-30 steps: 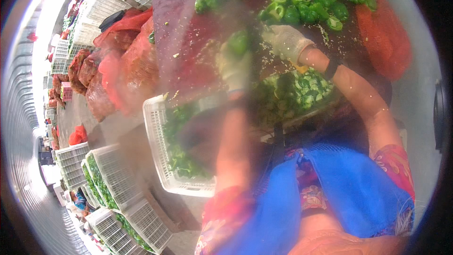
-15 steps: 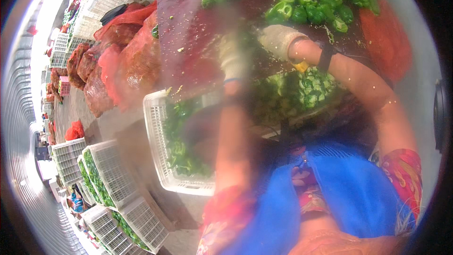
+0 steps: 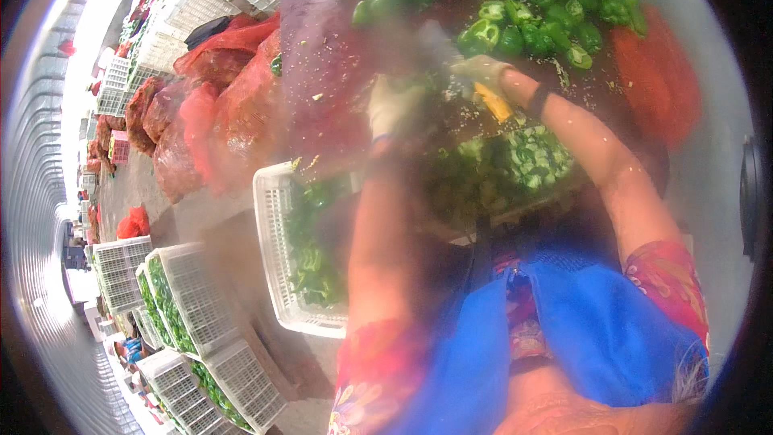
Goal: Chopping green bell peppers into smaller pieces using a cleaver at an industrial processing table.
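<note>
Nearest the body, cut green pieces (image 3: 538, 157) lie heaped between the forearms, likely light, crisp and damp. Just beyond them, the gloved right hand (image 3: 477, 69) is closed around a yellow-handled tool (image 3: 493, 103), whose grip juts from the fist toward the body; it looks light and stiff, best taken by that grip (wet gloves could make it slippery). Beside it on the left, the gloved left hand (image 3: 393, 105) is too blurred to tell whether it grips anything, though a green smear, perhaps a pepper, shows between the two hands. Past the right fist, well within reach, whole and opened green peppers (image 3: 555, 20) sit piled on the dark red table (image 3: 322, 101); they should be light, smooth-skinned and easily cracked, best cupped around the shoulders.
</note>
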The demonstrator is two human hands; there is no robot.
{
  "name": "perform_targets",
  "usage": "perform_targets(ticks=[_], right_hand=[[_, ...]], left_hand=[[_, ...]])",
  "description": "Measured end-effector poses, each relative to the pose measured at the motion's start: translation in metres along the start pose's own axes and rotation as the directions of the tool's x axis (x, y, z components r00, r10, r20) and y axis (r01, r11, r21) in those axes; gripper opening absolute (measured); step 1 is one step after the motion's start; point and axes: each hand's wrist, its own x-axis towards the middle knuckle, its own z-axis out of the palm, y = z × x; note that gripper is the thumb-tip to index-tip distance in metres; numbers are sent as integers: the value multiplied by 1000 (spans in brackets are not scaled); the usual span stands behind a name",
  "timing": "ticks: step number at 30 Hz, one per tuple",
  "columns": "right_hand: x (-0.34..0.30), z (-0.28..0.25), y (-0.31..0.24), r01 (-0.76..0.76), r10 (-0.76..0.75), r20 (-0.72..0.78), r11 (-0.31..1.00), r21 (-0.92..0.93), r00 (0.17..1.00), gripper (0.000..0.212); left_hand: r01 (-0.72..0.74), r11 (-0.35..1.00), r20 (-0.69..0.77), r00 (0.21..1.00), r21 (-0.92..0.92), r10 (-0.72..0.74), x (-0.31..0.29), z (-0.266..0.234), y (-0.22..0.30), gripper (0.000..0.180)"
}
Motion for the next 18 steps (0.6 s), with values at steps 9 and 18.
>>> perform_targets(ticks=[9, 18], right_hand=[[-17, -42, 30, -44, 227, -261, 826, 561, 938, 31], [-21, -57, 37, -68, 253, -233, 799, 597, 939, 30]], left_hand=[[-233, 972, -84, 969, 27, 234, 82, 50, -32, 44], [-98, 572, -147, 919, 814, 366, 181, 4, 71, 55]])
